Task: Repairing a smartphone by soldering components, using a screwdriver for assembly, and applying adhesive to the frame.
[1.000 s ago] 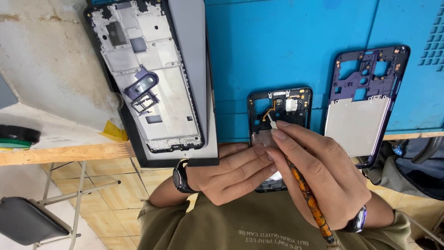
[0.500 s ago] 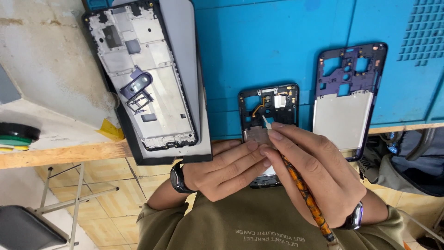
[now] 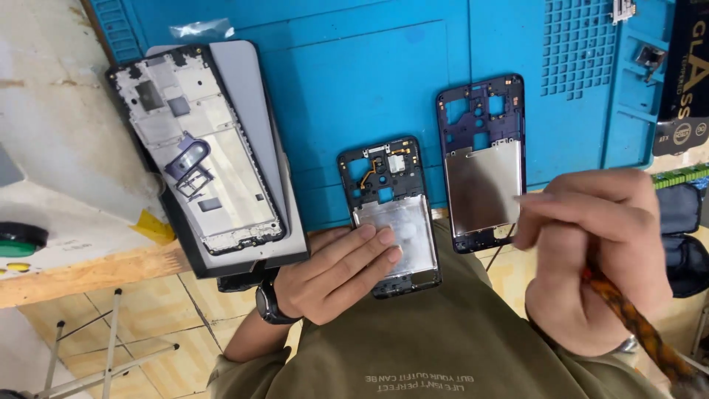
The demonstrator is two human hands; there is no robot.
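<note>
A small black phone frame (image 3: 384, 177) with a silver plate lies at the near edge of the blue mat (image 3: 354, 74). My left hand (image 3: 332, 277), with a dark watch on its wrist, holds the frame's lower end, fingers flat on the plate. My right hand (image 3: 598, 258) is off to the right, closed around a tool with an orange and black patterned handle (image 3: 642, 332). Its fingertips hover by the lower right corner of a purple phone frame (image 3: 484, 170), which lies beside the black one. The tool's tip is hidden.
A larger phone frame (image 3: 196, 155) rests on a grey panel at the left, overhanging the wooden bench edge. A black box (image 3: 683, 74) stands at the far right. A green round object (image 3: 18, 240) sits at the left edge. Tiled floor shows below.
My right hand has lifted the tool off the black frame's top and swung away to the right. My left hand has slid lower, uncovering the silver plate.
</note>
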